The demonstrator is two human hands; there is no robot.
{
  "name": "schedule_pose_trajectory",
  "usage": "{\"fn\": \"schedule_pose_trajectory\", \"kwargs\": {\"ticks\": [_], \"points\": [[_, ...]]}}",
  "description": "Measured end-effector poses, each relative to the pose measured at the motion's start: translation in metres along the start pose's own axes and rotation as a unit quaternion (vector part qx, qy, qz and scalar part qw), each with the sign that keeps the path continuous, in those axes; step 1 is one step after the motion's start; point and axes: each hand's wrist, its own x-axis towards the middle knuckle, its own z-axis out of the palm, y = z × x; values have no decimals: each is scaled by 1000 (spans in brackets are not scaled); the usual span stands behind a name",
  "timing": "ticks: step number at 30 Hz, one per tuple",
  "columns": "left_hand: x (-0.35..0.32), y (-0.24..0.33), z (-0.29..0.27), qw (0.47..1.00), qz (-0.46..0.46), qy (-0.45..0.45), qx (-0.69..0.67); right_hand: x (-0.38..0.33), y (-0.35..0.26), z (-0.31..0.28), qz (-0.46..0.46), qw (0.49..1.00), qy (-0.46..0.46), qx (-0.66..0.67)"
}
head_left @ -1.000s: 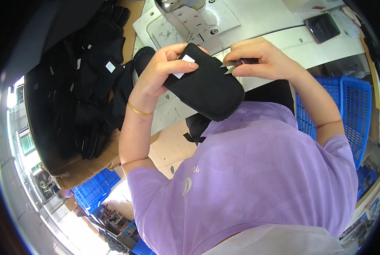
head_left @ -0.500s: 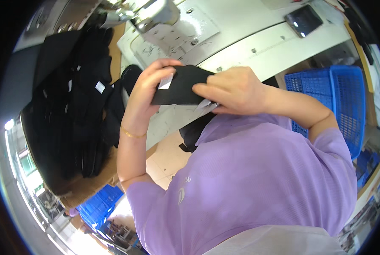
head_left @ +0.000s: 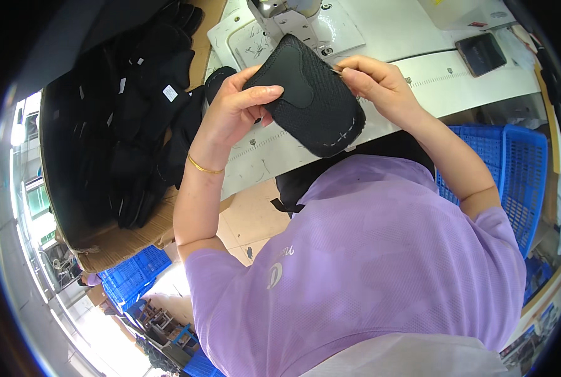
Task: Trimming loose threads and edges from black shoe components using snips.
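Thumb on top, fingers tucked beneath: that's my left hand point(head_left: 239, 103) closed on the black padded piece point(head_left: 321, 103) by its left edge. Over on the other side, my right hand point(head_left: 381, 88) sits with thumb and forefinger pinched together at the upper right edge, a thin tip point(head_left: 337, 71) showing between them; what it belongs to, I can't tell from here.

So the piece hangs between both hands, above the front of the white table point(head_left: 406, 38), its long axis slanting from upper left down to lower right, towards my chest. Right hand is the nearer one to that rounded lower end, where the white stitch marks point(head_left: 346, 133) curve along the rim. Left thumb covers part of the smooth panel point(head_left: 299, 85), and that's the main thing in the way on this face.

Beyond the top corner, close behind it, stands the sewing machine point(head_left: 293, 24). Another rounded black piece point(head_left: 219, 81) lies just behind my left hand, and left of that a heap of black pieces point(head_left: 148, 119) fills the cardboard box point(head_left: 129, 245). Far right, a dark phone point(head_left: 481, 54) on the table, well apart; below it, a blue crate point(head_left: 525, 169) beside my right forearm.
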Motion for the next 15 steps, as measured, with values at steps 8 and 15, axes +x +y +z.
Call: {"fn": "schedule_pose_trajectory", "kwargs": {"ticks": [8,15], "points": [[0,-5,-10,997,-20,-44,-67,16,-18,-13,-117,966,-131,-188],[5,-15,-15,994,-38,-38,-94,19,-9,-19,-71,972,-177,-136]]}}
